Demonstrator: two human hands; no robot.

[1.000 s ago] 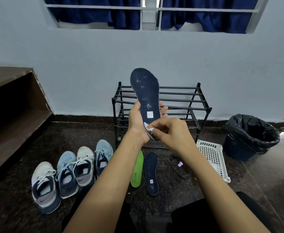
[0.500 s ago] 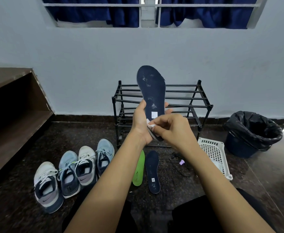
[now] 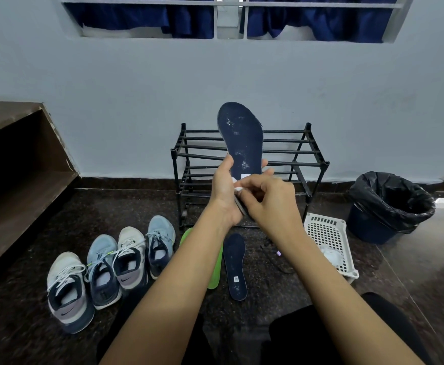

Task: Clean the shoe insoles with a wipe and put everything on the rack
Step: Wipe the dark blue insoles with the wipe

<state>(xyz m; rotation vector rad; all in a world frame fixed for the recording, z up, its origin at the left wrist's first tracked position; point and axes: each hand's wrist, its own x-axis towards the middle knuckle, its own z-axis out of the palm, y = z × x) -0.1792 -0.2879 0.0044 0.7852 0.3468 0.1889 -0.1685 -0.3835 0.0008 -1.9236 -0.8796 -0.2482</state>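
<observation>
Nearest, at seven o'clock on the dark speckled stone floor, four laced sneakers [image 3: 102, 270] stand in a row, two pale blue and two white-and-navy, the latter pair each showing a swoosh mark. At six o'clock two loose insoles lie side by side: one bright green insole [image 3: 215, 275], partly hidden under the left forearm, and one navy floor insole [image 3: 235, 267] with a white label too small to read. At four o'clock sits one white perforated plastic basket [image 3: 326, 233]. At the centre the left hand [image 3: 224, 191] clasps the lower part of a third, held insole [image 3: 244, 138], upright, navy, scuffed pale, with a white sticker; the right hand [image 3: 268, 204] pinches a white wipe [image 3: 238, 184] against it. Behind stands one black tubular rack [image 3: 294, 154]; at three o'clock, one bin [image 3: 389, 204] lined with black plastic.
</observation>
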